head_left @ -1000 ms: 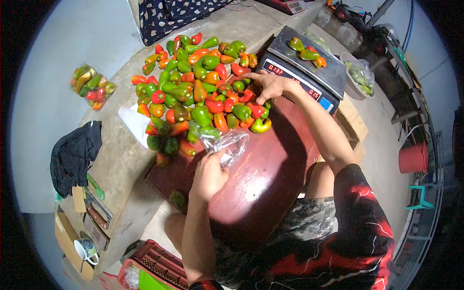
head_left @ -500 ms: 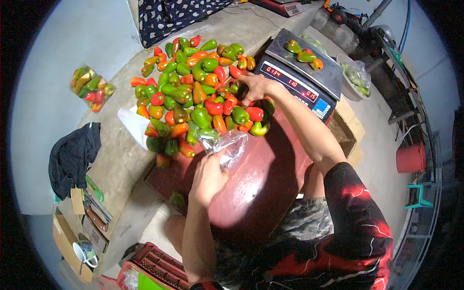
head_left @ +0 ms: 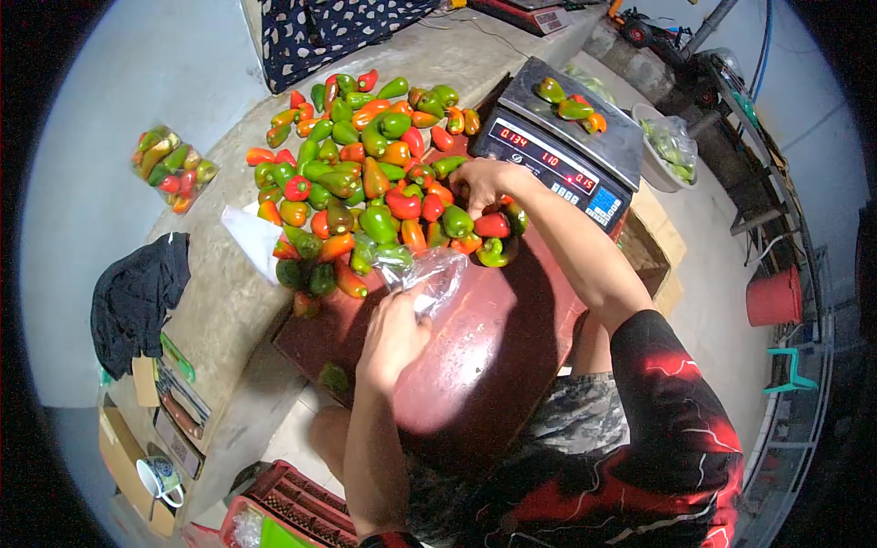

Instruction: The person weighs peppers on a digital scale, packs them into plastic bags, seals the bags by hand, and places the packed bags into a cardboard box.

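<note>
My left hand [head_left: 397, 333] is closed on the edge of a clear plastic bag [head_left: 437, 279], which lies at the near side of a pile of red, orange and green peppers [head_left: 373, 173]. At the pile's right edge is my right hand [head_left: 482, 184], its fingers curled down among the peppers; what they hold, if anything, is hidden. Just beyond it stands a digital scale [head_left: 559, 160] with a few peppers [head_left: 574, 108] on its plate and lit red digits.
A filled bag of peppers [head_left: 174, 167] is at the left. A black cloth [head_left: 137, 297], knives [head_left: 183, 413] and a mug [head_left: 160, 479] lie lower left. A basin with bagged greens [head_left: 671, 151] stands right of the scale. Below is a red crate [head_left: 297, 502].
My right hand has shifted slightly down and its fingers have curled in. A red pepper and a yellow-green one beside it have moved. My left hand stays on the bag.
</note>
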`<state>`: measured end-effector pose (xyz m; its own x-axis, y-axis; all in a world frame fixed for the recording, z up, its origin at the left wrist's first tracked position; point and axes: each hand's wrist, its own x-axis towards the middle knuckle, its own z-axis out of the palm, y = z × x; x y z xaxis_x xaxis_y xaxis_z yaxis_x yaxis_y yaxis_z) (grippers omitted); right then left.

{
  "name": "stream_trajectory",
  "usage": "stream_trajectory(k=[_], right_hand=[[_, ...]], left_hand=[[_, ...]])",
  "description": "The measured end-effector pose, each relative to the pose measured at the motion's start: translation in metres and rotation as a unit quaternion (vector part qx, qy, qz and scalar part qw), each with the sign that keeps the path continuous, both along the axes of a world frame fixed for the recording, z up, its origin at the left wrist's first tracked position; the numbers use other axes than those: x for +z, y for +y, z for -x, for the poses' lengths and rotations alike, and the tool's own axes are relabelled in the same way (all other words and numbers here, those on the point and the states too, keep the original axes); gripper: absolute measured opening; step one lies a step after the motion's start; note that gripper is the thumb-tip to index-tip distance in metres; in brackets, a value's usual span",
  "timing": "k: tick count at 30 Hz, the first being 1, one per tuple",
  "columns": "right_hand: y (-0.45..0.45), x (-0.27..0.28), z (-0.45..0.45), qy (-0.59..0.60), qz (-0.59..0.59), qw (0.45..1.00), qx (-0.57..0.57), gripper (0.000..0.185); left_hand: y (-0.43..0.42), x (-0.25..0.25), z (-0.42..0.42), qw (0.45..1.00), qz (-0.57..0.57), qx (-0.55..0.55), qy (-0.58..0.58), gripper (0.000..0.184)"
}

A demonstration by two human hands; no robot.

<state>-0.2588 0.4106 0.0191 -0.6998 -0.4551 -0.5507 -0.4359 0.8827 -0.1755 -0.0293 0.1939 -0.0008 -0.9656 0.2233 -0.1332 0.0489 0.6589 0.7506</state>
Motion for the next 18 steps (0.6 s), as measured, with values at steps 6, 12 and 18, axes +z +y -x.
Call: stream_trajectory(k=[6,12,18], right_hand=[[0.037,0.0,-0.006,0.103,0.1,0.989,0.029,0.066],[0.12,0.066,-0.024,0.093,0.26,0.949,-0.152,0.06],[0.254,0.085,0.015,0.134,0.304,0.87,-0.363,0.064]], left_hand=[[0.0,0.002,0.001,1.0,-0.004,-0.014,-0.009,0.051],[0.0,-0.009,-0.001,1.0,-0.002,-0.004,0.021,0.052],[0.003,-0.006,0.0,0.999,-0.011,-0.008,0.031,0.053]])
